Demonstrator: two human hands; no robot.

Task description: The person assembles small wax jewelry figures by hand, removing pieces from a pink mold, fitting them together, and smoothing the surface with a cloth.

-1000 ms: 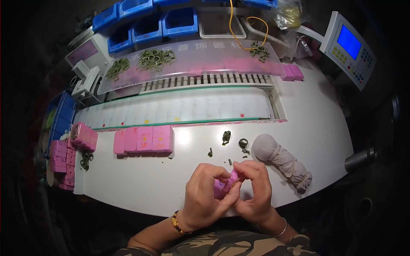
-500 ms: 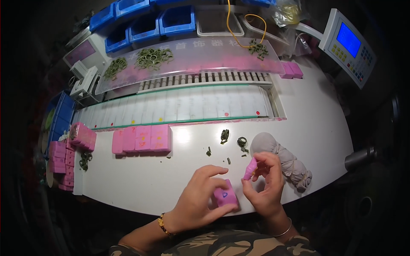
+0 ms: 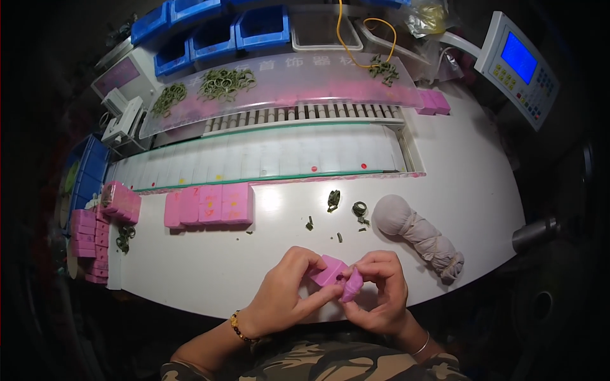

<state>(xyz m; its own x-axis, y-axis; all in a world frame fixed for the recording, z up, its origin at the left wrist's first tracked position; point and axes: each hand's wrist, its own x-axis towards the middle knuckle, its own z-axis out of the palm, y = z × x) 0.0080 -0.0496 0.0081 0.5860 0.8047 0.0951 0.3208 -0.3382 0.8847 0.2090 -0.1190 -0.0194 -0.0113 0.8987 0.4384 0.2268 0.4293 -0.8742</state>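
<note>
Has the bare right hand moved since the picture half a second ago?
Yes. The right hand has shifted left and toward the person, away from the long grey cloth-wrapped bundle, which its fingers overlapped in view then.

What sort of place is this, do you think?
Probably a small workshop or factory, perhaps one that does moulding: there's a keypad control panel at the right, a roller conveyor at the back, and a pink block, which looks like a rubber mould, in the left hand.
</note>
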